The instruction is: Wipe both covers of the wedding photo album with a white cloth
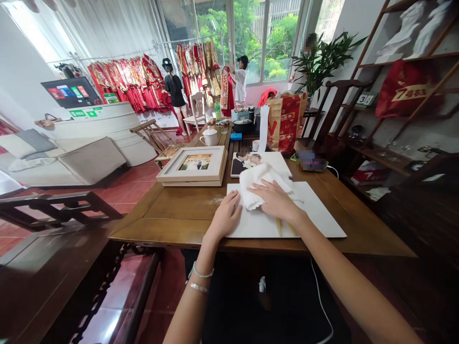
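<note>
A white flat board (322, 217) lies at the front of the wooden table. My left hand (228, 213) rests on its left edge, fingers extended and slightly bent. On the board is a crumpled white cloth (256, 186), and my right hand (274, 197) presses flat on top of it with spread fingers. Below that hand, a tan strip (278, 226) shows on the board, partly hidden by my wrist. Just behind the cloth lies a photo panel (239, 165) with two people pictured on it, partly covered by the cloth.
Stacked picture frames (168, 171) sit at the left, with a lidded white cup (210, 137) behind. A phone (311, 160) with a cable and a red-gold paper bag (285, 122) are at the right. Two people stand by red garments (132, 86) in the background.
</note>
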A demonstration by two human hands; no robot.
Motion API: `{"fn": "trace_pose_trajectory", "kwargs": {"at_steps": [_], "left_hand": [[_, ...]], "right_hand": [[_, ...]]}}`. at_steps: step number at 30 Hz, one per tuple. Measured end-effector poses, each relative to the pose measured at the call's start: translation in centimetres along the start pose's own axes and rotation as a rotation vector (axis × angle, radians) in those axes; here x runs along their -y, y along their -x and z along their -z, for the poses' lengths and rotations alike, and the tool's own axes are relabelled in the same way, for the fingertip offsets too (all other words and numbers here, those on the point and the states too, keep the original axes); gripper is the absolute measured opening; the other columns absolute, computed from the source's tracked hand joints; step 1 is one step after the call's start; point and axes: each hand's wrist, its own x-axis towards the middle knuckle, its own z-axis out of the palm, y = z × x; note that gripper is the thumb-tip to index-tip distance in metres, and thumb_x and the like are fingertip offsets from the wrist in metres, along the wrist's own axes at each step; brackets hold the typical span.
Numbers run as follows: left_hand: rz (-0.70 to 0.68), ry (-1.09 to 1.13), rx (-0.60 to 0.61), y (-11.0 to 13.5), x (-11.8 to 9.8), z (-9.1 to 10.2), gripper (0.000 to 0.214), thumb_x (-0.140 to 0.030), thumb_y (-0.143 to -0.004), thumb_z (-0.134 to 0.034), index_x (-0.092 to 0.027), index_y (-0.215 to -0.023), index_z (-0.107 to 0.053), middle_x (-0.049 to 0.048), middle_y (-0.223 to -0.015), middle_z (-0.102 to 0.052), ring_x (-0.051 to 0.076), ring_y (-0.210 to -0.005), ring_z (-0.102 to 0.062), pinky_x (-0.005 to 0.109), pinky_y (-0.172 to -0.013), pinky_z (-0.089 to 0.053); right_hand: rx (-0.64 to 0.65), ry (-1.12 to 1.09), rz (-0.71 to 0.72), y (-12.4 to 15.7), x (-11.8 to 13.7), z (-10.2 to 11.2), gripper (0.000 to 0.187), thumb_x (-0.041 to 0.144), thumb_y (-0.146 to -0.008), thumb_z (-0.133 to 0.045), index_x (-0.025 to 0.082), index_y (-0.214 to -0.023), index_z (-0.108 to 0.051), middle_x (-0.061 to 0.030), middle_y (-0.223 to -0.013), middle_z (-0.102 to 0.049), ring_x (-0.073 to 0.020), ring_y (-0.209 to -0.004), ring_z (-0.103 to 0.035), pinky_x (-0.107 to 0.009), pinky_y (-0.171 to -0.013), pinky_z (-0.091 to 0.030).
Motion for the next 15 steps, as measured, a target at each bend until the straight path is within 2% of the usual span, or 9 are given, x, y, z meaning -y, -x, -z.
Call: {"fn": "trace_pose_trajectory", "kwargs": {"at_steps": [5, 10, 15], "left_hand": [[-0.044, 0.018, -0.011, -0.1, 0.0, 0.0, 0.041, -0.023, -0.090, -0.041, -0.016, -0.130, -0.051, 0.0123, -0.143, -0.046, 0.024, -0.139, -0.033, 0.044, -0.114, -0.029], [0.023, 0.009, 0.002, 0.1, 0.3, 0.0, 0.043, -0.024, -0.090, -0.042, -0.014, -0.132, -0.049, 0.0132, -0.145, -0.043, 0.024, -0.139, -0.032, 0.045, -0.115, -0.027], [0.044, -0.002, 0.004, 0.2, 0.2, 0.0, 0.044, -0.024, -0.090, -0.041, -0.012, -0.132, -0.048, 0.0145, -0.146, -0.041, 0.024, -0.140, -0.031, 0.044, -0.115, -0.026]], "right_hand": [[0.029, -0.016, 0.098, -1.7, 0.4, 0.2, 0.072, 0.002, -0.070, -0.039, 0.024, -0.138, -0.047, -0.0002, -0.149, -0.038, -0.0228, -0.141, -0.021, -0.050, -0.113, -0.012], [0.054, -0.010, 0.114, 0.5, -0.3, 1.0, 0.073, 0.000, -0.066, -0.039, 0.022, -0.135, -0.051, -0.0005, -0.146, -0.043, -0.0226, -0.140, -0.024, -0.048, -0.113, -0.015], [0.060, -0.009, 0.015, 2.0, -1.1, 1.5, 0.070, 0.001, -0.068, -0.039, 0.025, -0.132, -0.053, 0.0013, -0.144, -0.045, -0.0243, -0.140, -0.023, -0.048, -0.113, -0.014]]}}
